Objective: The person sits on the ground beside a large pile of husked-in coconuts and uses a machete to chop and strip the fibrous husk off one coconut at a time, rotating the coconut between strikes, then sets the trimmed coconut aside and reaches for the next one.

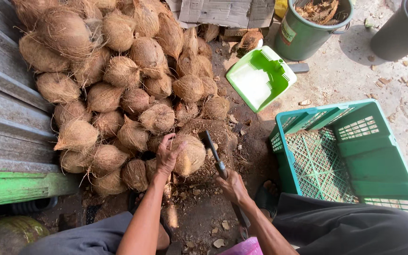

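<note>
My left hand (167, 158) grips a brown husked coconut (189, 155) resting on a fibre-covered chopping block (213, 134) on the ground. In my right hand (233, 186) is a dark cleaver-like knife (213, 153), its blade raised just to the right of that coconut and close to it. A big pile of fibrous coconuts (119, 75) is heaped behind and to the left of my left hand.
An empty green plastic crate (345, 156) stands at the right by my knee. A green dustpan (259, 77) lies behind the block. A green bucket of husk (310, 26) and a dark bin (404, 28) stand at the back. Corrugated sheet (5, 123) lines the left.
</note>
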Motion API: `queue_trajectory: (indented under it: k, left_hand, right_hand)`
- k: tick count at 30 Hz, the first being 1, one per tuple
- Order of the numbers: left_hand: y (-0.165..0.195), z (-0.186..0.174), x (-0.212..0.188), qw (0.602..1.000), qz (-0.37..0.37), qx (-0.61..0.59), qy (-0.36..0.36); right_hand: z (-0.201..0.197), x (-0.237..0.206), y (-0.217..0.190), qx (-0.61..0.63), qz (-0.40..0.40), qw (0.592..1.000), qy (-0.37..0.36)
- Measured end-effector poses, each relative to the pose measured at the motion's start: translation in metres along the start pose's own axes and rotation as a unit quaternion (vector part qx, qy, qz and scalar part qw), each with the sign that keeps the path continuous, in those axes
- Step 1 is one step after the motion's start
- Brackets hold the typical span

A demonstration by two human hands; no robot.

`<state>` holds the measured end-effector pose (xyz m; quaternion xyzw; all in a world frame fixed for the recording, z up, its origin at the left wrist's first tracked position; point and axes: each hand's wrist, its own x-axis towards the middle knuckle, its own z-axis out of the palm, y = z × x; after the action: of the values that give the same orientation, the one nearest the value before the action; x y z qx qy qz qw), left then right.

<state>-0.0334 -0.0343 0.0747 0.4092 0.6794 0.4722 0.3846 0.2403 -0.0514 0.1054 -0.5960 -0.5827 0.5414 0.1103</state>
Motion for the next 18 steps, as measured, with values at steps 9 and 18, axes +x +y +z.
queue_trajectory:
  k: [9,18]
  left_hand:
    - [-0.006,-0.024,-0.015,0.989,0.004,-0.070,-0.131]
    - [0.017,-0.050,-0.027,0.976,-0.076,0.001,-0.203]
  right_hand:
    - [-0.028,0.030,-0.038,0.000,-0.041,0.993,0.112]
    - [-0.004,0.038,-0.034,-0.009,-0.037,0.999,-0.030]
